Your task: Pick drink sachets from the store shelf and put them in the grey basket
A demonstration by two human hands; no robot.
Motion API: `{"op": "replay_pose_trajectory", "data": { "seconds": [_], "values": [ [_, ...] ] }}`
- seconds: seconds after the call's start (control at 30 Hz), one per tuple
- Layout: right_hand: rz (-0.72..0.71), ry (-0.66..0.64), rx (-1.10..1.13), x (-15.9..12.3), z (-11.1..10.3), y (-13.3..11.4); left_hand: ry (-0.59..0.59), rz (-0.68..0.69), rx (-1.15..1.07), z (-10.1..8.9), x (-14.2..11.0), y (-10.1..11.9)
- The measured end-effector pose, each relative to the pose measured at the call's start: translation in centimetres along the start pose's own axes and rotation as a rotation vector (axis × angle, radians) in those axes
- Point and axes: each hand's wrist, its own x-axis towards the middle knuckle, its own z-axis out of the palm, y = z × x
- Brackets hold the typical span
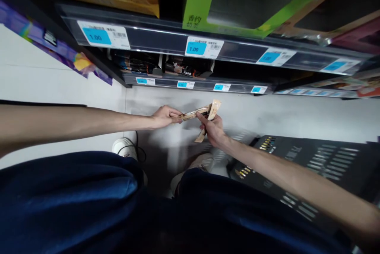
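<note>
Left hand (166, 116), fingers closed, pinches one end of a slim beige printed packet (191, 115); the right hand (215, 129) clasps a second slim beige packet (214, 109) crossing its other end. Right of the grip sits a dark grey slotted plastic crate (292, 154).

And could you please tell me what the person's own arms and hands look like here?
The left hand and right hand are both ungloved. The left forearm and right forearm are bare, with no sleeve covering them and no watch or bracelet showing. Finer details are too small to make out.
</note>
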Motion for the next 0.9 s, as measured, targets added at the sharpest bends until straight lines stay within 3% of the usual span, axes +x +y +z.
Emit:
{"op": "replay_pose_trajectory", "data": {
  "seconds": [0.2, 0.43, 0.9],
  "values": [
    [0.018, -0.011, -0.016, -0.2, 0.1, -0.3, 0.045, -0.003, -0.01, -0.2, -0.1, -0.4],
    [0.092, -0.113, -0.056, -1.2, 0.7, -0.7, 0.084, 0.021, 0.05, 0.4, -0.2, -0.1],
    [0.171, -0.074, -0.012, -1.2, 1.0, -1.0, 0.086, 0.101, 0.13, 1.2, -0.4, 0.7]
  ]
}}
